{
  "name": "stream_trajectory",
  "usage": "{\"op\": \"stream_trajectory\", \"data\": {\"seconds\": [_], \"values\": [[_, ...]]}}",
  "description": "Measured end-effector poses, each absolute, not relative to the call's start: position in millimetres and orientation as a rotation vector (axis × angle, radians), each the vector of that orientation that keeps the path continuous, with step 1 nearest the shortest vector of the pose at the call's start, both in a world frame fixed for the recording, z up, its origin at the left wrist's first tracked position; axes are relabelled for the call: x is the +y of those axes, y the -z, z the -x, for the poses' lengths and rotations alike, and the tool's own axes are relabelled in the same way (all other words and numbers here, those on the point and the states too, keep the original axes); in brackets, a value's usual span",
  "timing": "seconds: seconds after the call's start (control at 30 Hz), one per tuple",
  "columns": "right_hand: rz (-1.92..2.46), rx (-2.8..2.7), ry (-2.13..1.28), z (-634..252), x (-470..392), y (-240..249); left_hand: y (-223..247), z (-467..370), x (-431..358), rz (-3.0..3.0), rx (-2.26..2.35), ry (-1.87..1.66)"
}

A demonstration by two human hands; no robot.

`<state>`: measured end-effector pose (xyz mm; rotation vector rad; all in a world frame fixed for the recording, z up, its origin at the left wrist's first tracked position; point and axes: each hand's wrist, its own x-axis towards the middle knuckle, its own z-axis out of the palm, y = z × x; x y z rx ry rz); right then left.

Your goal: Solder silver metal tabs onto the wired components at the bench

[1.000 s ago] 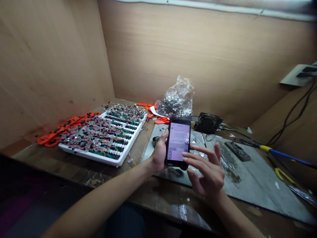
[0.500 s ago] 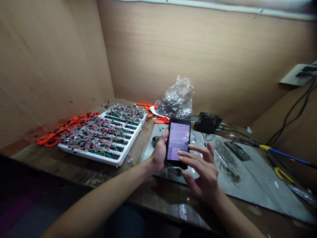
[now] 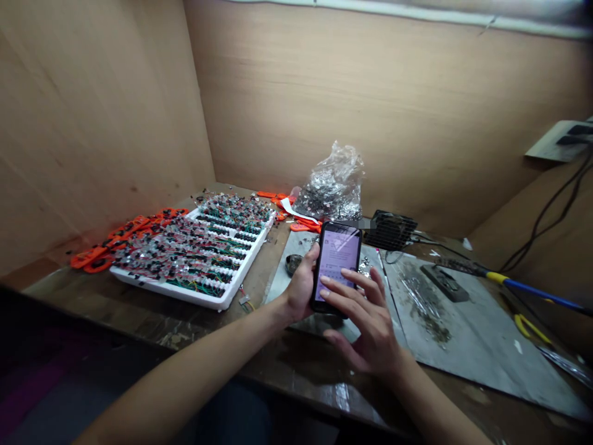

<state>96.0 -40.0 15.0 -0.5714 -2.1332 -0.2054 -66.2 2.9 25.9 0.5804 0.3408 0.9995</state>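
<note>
Head cam: our left hand (image 3: 300, 287) grips the phone (image 3: 340, 250), right hand (image 3: 370, 327) spread at its five o'clock; looks mid-typing, remainder unclear.

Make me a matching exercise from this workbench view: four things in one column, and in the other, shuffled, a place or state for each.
Things:
1. black smartphone with a lit screen
2. white foam tray
3. crumpled clear plastic bag
4. blue-and-yellow tool handle

Places and states:
A. loaded with rows of wired parts
B. reaching the picture's right edge
C. held in the left hand
D. containing small silvery pieces

Pairs: 1-C, 2-A, 3-D, 4-B
</note>
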Motion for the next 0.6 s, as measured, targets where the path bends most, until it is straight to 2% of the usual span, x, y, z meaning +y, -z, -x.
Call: {"op": "stream_trajectory", "data": {"seconds": [0.6], "values": [[0.572,-1.971,0.247,-103.0,-40.4,-14.5,-25.2,67.1,3.3,-0.558,0.302,-1.032]]}}
